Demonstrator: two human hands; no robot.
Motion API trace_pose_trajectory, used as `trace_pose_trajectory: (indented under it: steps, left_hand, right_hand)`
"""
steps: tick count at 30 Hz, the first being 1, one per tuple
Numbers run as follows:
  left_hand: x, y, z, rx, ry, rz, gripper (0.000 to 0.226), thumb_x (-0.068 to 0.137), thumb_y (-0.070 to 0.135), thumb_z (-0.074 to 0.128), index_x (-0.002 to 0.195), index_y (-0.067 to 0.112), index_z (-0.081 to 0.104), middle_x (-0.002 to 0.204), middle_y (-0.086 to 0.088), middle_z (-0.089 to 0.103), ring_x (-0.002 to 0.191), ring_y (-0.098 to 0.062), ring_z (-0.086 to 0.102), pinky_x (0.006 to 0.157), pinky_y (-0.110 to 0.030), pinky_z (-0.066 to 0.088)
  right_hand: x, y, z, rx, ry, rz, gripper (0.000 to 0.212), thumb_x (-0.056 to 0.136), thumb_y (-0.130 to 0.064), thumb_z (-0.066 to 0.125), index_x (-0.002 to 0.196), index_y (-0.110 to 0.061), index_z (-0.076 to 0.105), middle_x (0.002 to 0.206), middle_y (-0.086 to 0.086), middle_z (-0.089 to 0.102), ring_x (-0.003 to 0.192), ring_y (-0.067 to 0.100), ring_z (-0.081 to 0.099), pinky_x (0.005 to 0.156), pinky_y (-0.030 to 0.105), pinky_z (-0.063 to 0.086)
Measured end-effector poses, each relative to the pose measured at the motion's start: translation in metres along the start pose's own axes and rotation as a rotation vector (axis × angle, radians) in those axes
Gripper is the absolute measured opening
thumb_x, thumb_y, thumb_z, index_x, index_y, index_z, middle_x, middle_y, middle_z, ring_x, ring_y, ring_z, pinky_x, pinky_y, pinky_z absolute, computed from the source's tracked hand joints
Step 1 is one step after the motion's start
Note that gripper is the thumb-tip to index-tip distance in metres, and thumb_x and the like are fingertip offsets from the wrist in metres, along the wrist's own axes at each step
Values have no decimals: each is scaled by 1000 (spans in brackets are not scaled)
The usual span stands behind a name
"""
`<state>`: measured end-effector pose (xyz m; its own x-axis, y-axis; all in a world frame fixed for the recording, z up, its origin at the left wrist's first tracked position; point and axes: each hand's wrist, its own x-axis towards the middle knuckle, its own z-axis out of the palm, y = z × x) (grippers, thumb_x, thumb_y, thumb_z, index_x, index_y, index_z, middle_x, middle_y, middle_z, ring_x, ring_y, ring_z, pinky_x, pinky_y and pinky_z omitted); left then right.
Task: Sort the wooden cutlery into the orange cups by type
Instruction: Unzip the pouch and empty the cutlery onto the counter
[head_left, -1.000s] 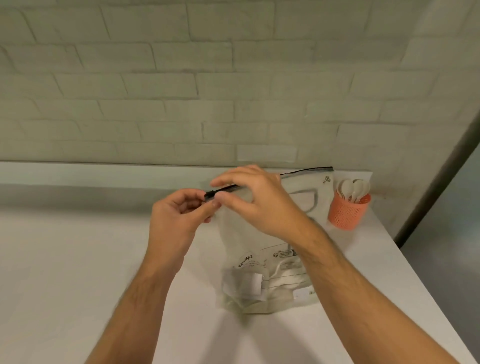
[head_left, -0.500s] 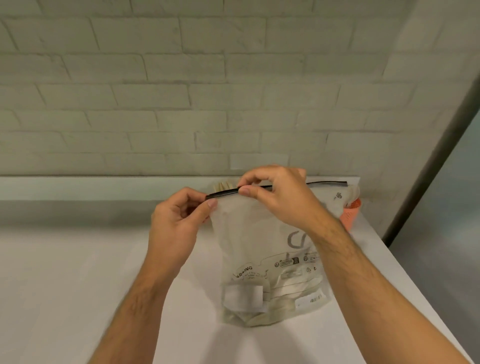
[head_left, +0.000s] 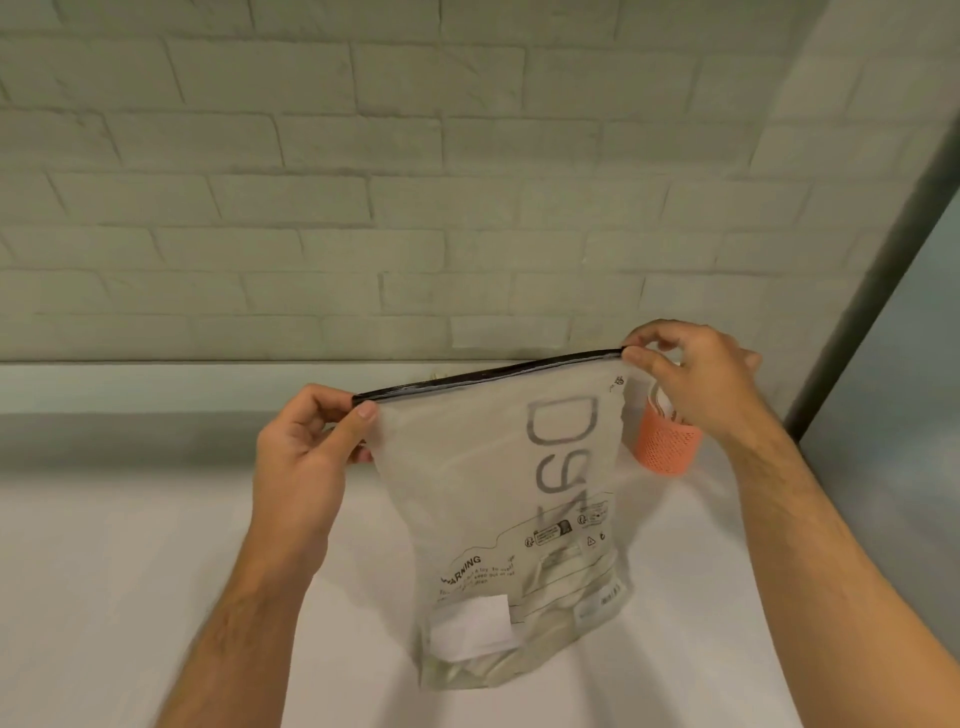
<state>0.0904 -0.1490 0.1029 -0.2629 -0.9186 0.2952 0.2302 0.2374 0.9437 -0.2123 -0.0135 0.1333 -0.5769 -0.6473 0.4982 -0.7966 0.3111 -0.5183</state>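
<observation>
Left hand (head_left: 298, 467): thumb and curled fingers pinch the left end of the black zip strip (head_left: 488, 371).
Right hand (head_left: 691, 379): thumb and forefinger pinch the strip's right end; the other fingers hang loosely curled.
Bag (head_left: 498, 499): frosted plastic, held upright, base resting near the counter's (head_left: 104, 571) right edge; mouth appears sealed.
Wooden cutlery (head_left: 561, 577): pale pieces lie heaped in the bag's bottom; types cannot be told through the plastic.
Orange cup (head_left: 667, 447): 1 visible, behind the bag at the counter's far right corner, partly hidden by the right wrist.
Step in hand: probably opening the bag.
Technique: grip each wall just below the strip, part them evenly from 1 end, and keep the base down so nothing spills.
</observation>
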Motion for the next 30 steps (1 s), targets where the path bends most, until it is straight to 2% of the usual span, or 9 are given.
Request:
trace_pose_trajectory:
  steps: [4, 8, 12, 15, 19, 22, 24, 26, 30]
  left_hand:
    - [3, 11, 4, -125, -185, -140, 15, 80, 29, 64, 74, 15, 62, 70, -2, 58, 59, -18, 54, 59, -32, 43]
    - [20, 25, 22, 142, -620, -513, 52, 78, 68, 57, 95, 20, 71, 78, -8, 66, 68, -21, 60, 57, -29, 46]
    - [23, 22, 55, 448, -908, -454, 35, 80, 48, 74, 94, 16, 76, 95, -14, 74, 83, -21, 65, 77, -36, 48]
    - [19, 15, 70, 468, -962, -398, 11, 79, 24, 80, 72, 19, 73, 70, 0, 71, 67, -13, 64, 67, -26, 51]
    - [10, 2, 78, 491, -908, -331, 21, 67, 13, 89, 69, 17, 69, 83, -17, 75, 73, -18, 66, 79, -41, 56]
    - [-3, 3, 84, 365, -939, -313, 24, 71, 5, 85, 62, 26, 76, 77, 4, 76, 68, -7, 67, 74, -28, 57]
    - [-11, 5, 87, 309, -992, -295, 39, 75, 6, 81, 84, 42, 68, 73, 23, 71, 59, 6, 63, 64, -11, 50]
    - [-17, 6, 91, 293, -1008, -327, 16, 75, 22, 82, 86, 25, 71, 58, 18, 65, 55, 2, 57, 60, -12, 44]
    - [-26, 4, 95, 324, -1003, -402, 32, 88, 38, 68, 67, 15, 61, 54, -1, 56, 47, -11, 50, 46, -17, 39]
  right_hand:
    - [-7, 3, 10, 71, 61, 9, 4, 94, -32, 67, 95, -32, 70, 103, -16, 63, 100, 12, 56, 82, 30, 26]
    - [-21, -4, 18, 240, 141, 29, 11, 91, -23, 70, 99, -31, 72, 113, 2, 50, 95, 5, 51, 83, 15, 38]
    - [-47, -21, 31, 437, 200, 179, 21, 87, -35, 73, 100, -47, 62, 97, -7, 44, 87, 13, 52, 84, 28, 45]
    - [-75, -33, 42, 703, 222, 473, 59, 75, -56, 77, 121, -39, 45, 108, -8, 46, 101, 18, 55, 92, 44, 52]
    - [-117, -39, 55, 937, 124, 746, 90, 59, -65, 83, 126, -38, 30, 137, 2, 43, 110, 18, 60, 70, 33, 54]
    - [-131, -39, 47, 1251, 209, 848, 103, 63, -44, 89, 137, -50, 18, 146, 8, 38, 114, 24, 62, 80, 32, 57]
    - [-133, -39, 38, 1412, 213, 912, 113, 67, -32, 86, 148, -45, 9, 143, 12, 42, 114, 24, 62, 87, 32, 53]
    - [-136, -42, 32, 1321, 110, 971, 109, 67, -38, 82, 152, -36, 14, 122, 4, 52, 112, 22, 58, 86, 35, 50]
    - [-147, -51, 33, 1088, -221, 1029, 99, 54, -68, 82, 137, -35, 41, 114, 3, 53, 101, 22, 54, 71, 38, 50]
